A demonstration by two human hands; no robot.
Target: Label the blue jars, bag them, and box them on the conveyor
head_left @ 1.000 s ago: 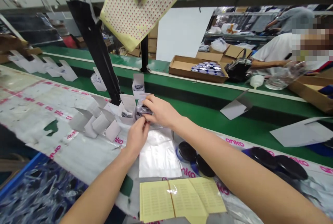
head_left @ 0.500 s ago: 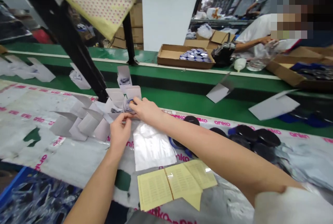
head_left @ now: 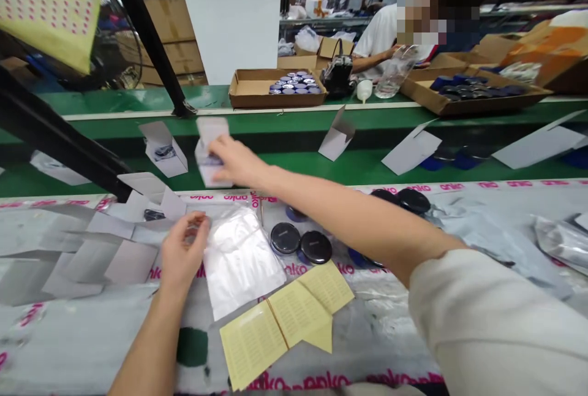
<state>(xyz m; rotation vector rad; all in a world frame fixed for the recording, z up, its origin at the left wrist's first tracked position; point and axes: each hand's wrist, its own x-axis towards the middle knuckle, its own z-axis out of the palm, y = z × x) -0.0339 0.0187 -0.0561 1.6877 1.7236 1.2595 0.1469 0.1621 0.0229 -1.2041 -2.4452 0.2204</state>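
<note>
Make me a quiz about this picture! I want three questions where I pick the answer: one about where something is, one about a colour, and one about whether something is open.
1. Where is the right hand?
A) Under the table
B) At a white carton box above the green belt
C) In a pocket

2. What colour are the folded paper sheets at the front?
A) Blue
B) Red
C) Yellow

3. How is the cardboard tray across the belt?
A) Open at the top
B) Shut with a lid
C) Upside down

Answers:
1. B, because the hand reaches out over the belt to the carton.
2. C, because the sheets look pale yellow.
3. A, because blue-and-silver tins show inside it.
</note>
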